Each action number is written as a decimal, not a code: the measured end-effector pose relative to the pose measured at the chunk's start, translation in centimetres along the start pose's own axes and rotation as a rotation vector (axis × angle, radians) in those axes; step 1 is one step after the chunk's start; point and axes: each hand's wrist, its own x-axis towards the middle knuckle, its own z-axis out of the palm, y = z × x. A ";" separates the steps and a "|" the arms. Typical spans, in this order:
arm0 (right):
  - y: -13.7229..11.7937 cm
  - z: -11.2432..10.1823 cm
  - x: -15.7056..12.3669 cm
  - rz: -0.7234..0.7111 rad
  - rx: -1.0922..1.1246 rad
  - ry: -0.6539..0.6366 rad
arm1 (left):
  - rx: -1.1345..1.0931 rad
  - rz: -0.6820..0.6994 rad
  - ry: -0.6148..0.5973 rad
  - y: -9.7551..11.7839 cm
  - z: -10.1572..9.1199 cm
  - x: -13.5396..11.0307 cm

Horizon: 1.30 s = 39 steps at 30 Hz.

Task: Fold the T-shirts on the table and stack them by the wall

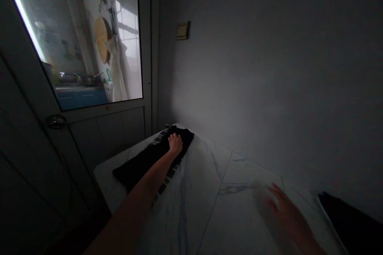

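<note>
In the head view, the left hand [175,144] lies flat on a folded black cloth [149,160], its fingers together and pressing down, not gripping. The cloth lies along the far edge of a white marbled table [215,195], near the middle of the frame. The blurred right hand [284,212], at lower right, has its fingers spread open over the table, holding nothing. A glass-paned door [89,127] fills the left side, and a wall switch [182,30] sits above the table.

A long, folded black cloth [140,165] with a pale banded edge lies flat on the white veined marble tabletop [209,207].
</note>
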 end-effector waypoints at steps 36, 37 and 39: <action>-9.2 2.5 -10.6 0.558 0.906 0.155 | 0.243 0.873 -0.300 15.1 5.8 -5.0; -9.1 2.4 -10.5 0.528 0.876 0.200 | 0.256 0.876 -0.316 14.7 6.1 -4.4; -8.6 2.2 -10.5 0.480 0.840 0.275 | 0.264 0.881 -0.343 14.0 6.6 -4.1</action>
